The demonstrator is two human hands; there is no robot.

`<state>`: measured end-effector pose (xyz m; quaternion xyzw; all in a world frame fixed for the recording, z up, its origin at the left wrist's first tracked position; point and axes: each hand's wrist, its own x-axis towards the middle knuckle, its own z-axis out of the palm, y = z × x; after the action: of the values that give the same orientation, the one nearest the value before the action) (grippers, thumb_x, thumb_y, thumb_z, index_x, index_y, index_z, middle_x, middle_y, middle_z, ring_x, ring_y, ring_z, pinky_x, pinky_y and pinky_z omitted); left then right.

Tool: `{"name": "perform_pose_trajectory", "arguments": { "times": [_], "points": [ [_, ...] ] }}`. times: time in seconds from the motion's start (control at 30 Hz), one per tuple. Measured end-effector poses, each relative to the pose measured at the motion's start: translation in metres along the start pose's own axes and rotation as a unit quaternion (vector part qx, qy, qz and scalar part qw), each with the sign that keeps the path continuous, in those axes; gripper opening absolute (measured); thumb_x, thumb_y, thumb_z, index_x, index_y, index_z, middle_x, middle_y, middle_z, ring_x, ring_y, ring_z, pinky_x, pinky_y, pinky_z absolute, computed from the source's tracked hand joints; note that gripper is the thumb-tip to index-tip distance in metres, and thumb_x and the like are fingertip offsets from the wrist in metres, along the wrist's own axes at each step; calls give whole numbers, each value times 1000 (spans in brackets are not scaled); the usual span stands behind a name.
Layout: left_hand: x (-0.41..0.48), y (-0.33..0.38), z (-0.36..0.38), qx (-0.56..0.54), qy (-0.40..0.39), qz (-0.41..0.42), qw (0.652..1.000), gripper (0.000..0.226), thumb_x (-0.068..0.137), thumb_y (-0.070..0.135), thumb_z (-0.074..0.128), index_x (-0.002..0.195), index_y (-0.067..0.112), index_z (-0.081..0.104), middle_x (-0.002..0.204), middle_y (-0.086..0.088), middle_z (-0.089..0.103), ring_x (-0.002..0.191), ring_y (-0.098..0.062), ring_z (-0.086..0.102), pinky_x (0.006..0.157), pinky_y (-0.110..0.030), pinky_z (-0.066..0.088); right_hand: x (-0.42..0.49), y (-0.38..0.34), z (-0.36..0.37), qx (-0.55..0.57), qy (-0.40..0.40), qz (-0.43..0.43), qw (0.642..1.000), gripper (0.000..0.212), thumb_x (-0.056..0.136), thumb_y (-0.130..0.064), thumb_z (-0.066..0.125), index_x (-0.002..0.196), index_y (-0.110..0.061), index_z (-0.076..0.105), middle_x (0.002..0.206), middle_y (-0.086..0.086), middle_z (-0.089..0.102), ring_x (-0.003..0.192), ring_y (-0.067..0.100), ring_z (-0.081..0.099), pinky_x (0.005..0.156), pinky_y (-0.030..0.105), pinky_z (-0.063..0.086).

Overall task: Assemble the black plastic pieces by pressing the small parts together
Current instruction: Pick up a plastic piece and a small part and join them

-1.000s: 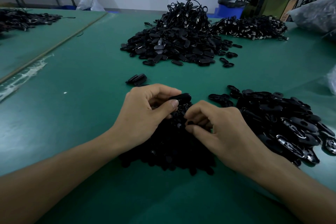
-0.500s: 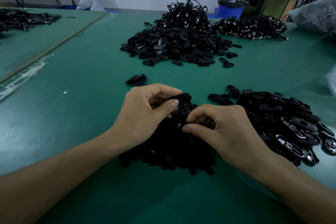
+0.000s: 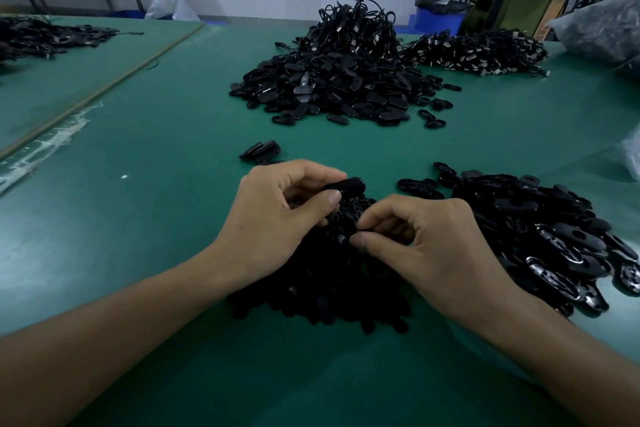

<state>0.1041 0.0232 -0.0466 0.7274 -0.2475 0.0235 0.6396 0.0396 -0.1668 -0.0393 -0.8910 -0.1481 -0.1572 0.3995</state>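
Head view: left hand (image 3: 277,218) grips a black oval piece (image 3: 346,185) over the small-parts pile (image 3: 322,291), mid-tabletop (image 3: 166,156) toward the near edge, likely presenting it for fitting. Right hand (image 3: 433,246), close beside, pinches at the pile; whether it has a part cannot be determined. The shell pile (image 3: 554,236) lies toward the right edge, within reach.

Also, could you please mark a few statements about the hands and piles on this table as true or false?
1. The left hand grips an oval black piece. True.
2. The right hand lies flat and open. False: its fingers curl over the pile of small parts; whether they hold one is unclear.
3. A pile of oval shells lies right of the right hand. True.
4. The bucket at the back is red. False: the bucket is blue.
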Motion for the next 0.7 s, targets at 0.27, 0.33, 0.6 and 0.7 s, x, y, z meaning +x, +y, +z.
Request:
{"name": "perform_pose_trajectory", "arguments": {
  "times": [0.27,0.33,0.6,0.7],
  "points": [
    [-1,1,0,6,3,1,1000,21,84,18,72,95,36,76,86,4,77,82,-17,75,68,-22,58,1,-2,-1,-11,-11,-12,1000,12,84,-28,78,76,-28,69,74,-15,67,66,2,61,57,6,40],
    [-1,1,0,11,4,0,1000,22,85,16,73,96,35,76,86,4,77,81,-17,75,68,-22,58,1,-2,-1,-13,-6,-23,1000,11,82,-25,81,75,-27,72,73,-14,67,69,4,63,60,7,41],
    [-4,8,4,34,-3,-1,999,22,84,10,78,95,29,75,84,4,78,76,-14,75,73,-27,60,2,-4,1,56,63,-31,996,21,86,-11,77,92,-32,77,86,-21,73,81,-2,69,71,8,49],
    [-7,13,8,39,-8,17,999,18,78,17,74,90,31,74,84,7,78,78,-12,75,74,-24,60,4,-5,2,70,94,-26,993,20,85,-16,77,89,-36,76,86,-17,72,83,7,69,71,13,49]
  ]
}}
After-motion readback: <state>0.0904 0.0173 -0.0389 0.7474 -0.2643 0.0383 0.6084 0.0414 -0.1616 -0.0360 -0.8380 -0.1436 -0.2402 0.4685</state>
